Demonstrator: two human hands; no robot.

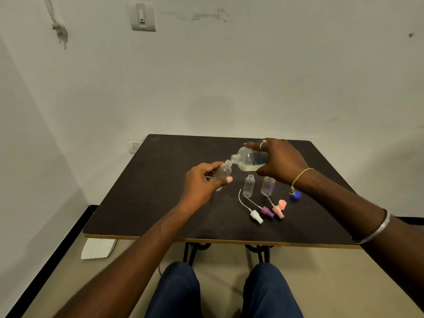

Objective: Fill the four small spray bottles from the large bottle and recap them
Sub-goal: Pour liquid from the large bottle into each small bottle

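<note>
above the worktop [149,203], the left grip [206,180] holds a small spray bottle [223,172] and the right grip [282,161] the tilted large bottle [250,158], necks nearly meeting, so any misalignment could spill liquid.

Over the table [149,191], the large bottle [250,158] is held tipped in the right hand [280,161]. Its mouth is set right against the mouth of a small spray bottle [223,171], held to its left in the left hand [202,182]. Just in front, the left standing bottle [249,185] and right standing bottle [268,185] are stood side by side. Nearer the front edge a row of spray heads [267,211] is laid out, with a bottle cap [296,195] off to the right, partly hidden by the wrist.
</note>
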